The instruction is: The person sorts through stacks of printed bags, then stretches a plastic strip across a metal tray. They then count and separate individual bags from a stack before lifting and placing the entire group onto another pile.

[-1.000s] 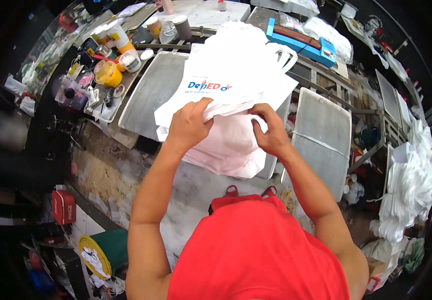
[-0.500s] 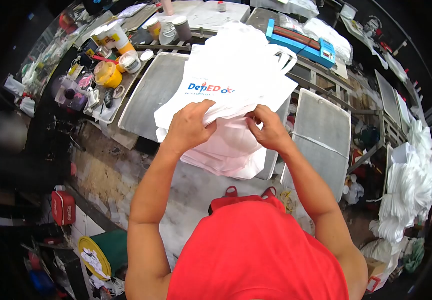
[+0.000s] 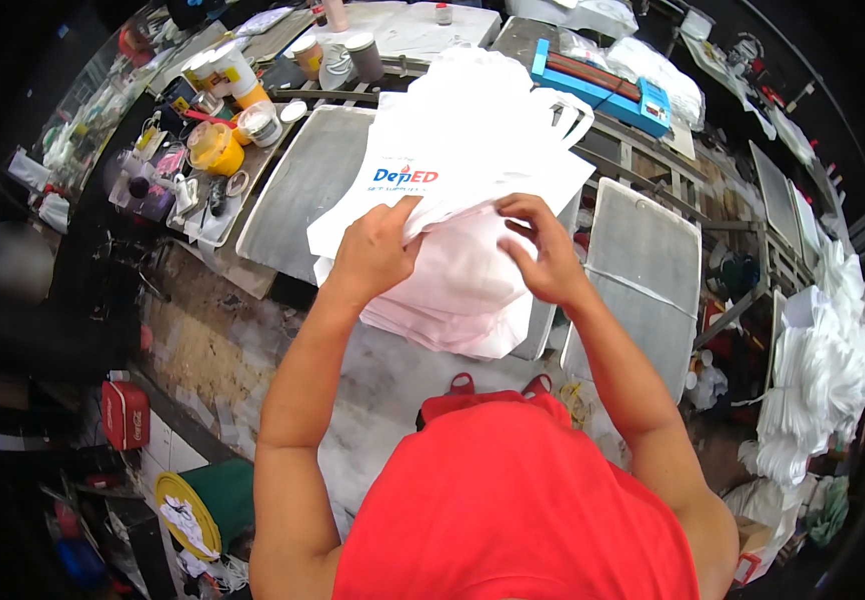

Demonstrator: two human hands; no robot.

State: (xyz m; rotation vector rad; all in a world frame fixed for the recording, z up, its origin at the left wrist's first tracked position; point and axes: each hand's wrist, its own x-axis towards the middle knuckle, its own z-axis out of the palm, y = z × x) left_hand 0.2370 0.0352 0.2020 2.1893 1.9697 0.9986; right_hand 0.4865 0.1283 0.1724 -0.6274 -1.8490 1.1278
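Right of a yellow tub (image 3: 216,148), the left hand (image 3: 377,252) pinches the near edge of the printed white bag (image 3: 473,130) between thumb and fingers; the bag lies in the middle, with pinkish-white bags (image 3: 453,275) showing below that edge. The right hand (image 3: 551,262), its fingers pressed together at the edge half a second ago, now has them spread from the thumb, so only the left clearly grips; farther right lies a grey board (image 3: 643,240)

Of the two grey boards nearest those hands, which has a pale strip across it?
The board beside the right forearm; the other board, partly covered by white tote bags, shows none.
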